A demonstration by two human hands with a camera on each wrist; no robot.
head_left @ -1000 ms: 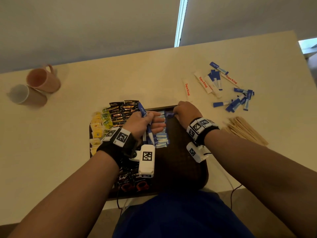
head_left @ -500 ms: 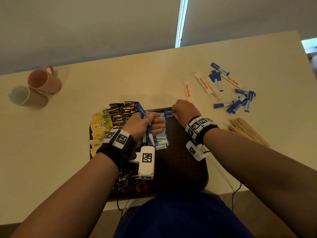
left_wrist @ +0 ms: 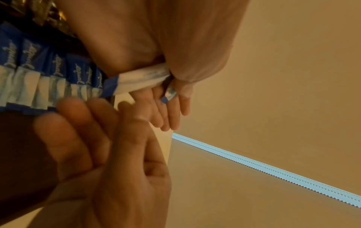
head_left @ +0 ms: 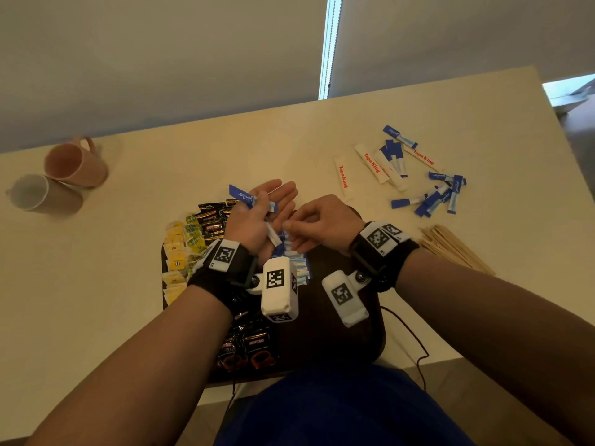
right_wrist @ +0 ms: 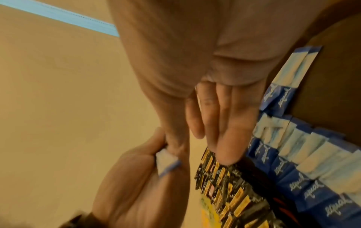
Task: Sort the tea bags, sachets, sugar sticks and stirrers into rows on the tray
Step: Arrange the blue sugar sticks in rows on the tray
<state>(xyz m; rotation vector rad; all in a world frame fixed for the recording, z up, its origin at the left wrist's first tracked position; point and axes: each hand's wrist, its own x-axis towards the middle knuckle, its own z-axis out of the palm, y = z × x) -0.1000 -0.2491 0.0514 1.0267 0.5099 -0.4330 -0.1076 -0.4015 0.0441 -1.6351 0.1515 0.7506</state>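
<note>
Left hand: I see my left hand (head_left: 257,217) palm up over the far edge of the tray (head_left: 341,346), fingers stretched out, thumb pinning blue sugar sticks (head_left: 248,198) across the palm.
Right hand: my right hand (head_left: 322,222) sits just beside the left, its thumb and forefinger pinching the white end of a stick (head_left: 273,235) that lies in the left palm.
Tray rows: yellow tea bags (head_left: 175,252) run along the left edge, black sachets (head_left: 212,220) next to them, then a row of blue sticks (right_wrist: 304,160) partly hidden under my wrists.
Near end of tray: more black sachets (head_left: 248,346) lie there.
Loose on the table: a scatter of blue sticks (head_left: 434,194) and white sticks with red print (head_left: 372,163) lies to the right, well apart from the tray.
Stirrers: a bundle of wooden stirrers (head_left: 450,246) lies on the table (head_left: 96,284), right of my right wrist.
Mugs: two mugs (head_left: 58,178) lie on their sides, far left.
</note>
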